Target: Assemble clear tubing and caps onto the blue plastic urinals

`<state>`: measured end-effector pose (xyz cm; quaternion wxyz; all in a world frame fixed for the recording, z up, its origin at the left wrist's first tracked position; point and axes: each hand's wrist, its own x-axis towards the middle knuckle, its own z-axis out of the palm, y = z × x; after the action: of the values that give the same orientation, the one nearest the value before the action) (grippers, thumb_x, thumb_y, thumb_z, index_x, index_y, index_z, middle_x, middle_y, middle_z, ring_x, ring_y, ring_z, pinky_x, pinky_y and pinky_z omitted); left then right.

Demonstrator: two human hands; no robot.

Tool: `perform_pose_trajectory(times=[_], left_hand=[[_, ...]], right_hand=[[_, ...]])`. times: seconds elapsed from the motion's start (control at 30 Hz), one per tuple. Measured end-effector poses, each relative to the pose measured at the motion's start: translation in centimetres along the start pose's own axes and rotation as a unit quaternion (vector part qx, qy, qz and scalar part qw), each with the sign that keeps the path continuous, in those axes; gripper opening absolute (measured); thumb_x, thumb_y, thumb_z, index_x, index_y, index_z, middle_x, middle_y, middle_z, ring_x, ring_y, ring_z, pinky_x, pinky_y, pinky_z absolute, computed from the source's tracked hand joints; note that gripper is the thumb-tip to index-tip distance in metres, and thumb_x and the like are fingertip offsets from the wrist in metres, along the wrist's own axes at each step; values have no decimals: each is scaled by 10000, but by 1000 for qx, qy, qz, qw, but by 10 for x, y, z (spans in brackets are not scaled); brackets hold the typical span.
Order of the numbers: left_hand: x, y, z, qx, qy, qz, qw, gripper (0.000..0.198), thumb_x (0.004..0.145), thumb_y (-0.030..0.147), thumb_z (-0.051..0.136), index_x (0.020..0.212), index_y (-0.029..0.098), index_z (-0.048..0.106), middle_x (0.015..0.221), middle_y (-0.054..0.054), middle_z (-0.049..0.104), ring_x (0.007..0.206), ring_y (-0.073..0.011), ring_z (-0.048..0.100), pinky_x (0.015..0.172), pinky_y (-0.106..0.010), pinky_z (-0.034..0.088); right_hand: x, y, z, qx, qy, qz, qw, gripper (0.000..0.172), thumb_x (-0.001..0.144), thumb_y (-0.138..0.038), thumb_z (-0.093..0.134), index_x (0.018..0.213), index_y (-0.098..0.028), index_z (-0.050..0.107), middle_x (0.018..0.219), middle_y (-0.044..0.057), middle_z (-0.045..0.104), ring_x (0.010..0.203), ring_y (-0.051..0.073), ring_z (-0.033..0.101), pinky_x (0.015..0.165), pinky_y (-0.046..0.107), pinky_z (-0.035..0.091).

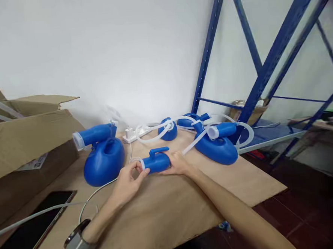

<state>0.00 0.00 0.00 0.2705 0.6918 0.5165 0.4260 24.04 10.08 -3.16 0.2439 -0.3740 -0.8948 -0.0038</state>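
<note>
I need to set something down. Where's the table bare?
Bare tabletop lies between the forearms, nearer than the held blue piece, and from right forearm to rightmost jug. Crowded: near the wall, with jugs and tubing; left, with cardboard box and black device.

From here, wooden table (171, 207) bears: open cardboard box (34, 136), black-screened device (34, 226), several blue jugs (104, 164), and white power strip (140, 132).

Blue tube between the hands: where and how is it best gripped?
Probably around the middle of the tube, from the near side: its body is round and crosswise, the bar is on top, and the left hand and right hand hold its ends.
</note>
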Motion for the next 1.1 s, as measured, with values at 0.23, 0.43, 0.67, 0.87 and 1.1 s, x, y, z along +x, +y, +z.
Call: perform_pose_trajectory(times=[0.23, 0.43, 0.67, 0.87, 1.1], left_hand=[[0, 6, -16, -78, -42, 11, 996, 394, 912, 574, 449, 750, 216, 474, 751, 12, 491, 710, -159, 450, 625, -267, 333], [-2, -9, 2, 203, -1, -9, 979, 348, 906, 472, 501, 677, 211, 528, 745, -48, 630, 719, -213, 564, 660, -319, 342], [-3, -24, -1, 289, 133, 70, 945, 79, 837, 259, 554, 885, 213, 595, 871, -61, 666, 885, -269, 641, 807, -383, 444], [-3, -25, 10, 142, 112, 116, 977, 770, 806, 488, 712, 1418, 205, 341, 1327, -157, 587, 1174, -305, 623, 967, -457, 511], [-5, -12, 6, 128, 67, 88, 986, 481, 885, 571, 612, 1221, 230, 574, 1182, -96, 711, 1085, -284, 684, 935, -394, 526]], right_hand=[[-4, 21, -5, -17, -5, 1, 1000, 908, 698, -701, 768, 1399, -167, 549, 981, 144, 785, 848, 356, 761, 744, 396, 545], [-5, 36, -10, -59, 20, 51, 997, 859, 785, -653, 720, 1444, -148, 497, 964, 148, 787, 845, 355, 759, 752, 407, 541], [1, 16, 3, -89, -19, -41, 995, 519, 873, -372, 689, 1327, -131, 619, 1021, 188, 776, 907, 346, 744, 782, 395, 542], [1, 2, 2, -48, -1, -13, 999, 671, 894, -408, 660, 1487, -147, 485, 1090, 185, 767, 925, 337, 743, 789, 380, 548], [1, -16, 5, 3, -43, -46, 998, 665, 918, -396, 642, 1530, -229, 442, 1172, 134, 760, 991, 299, 743, 833, 347, 542]])
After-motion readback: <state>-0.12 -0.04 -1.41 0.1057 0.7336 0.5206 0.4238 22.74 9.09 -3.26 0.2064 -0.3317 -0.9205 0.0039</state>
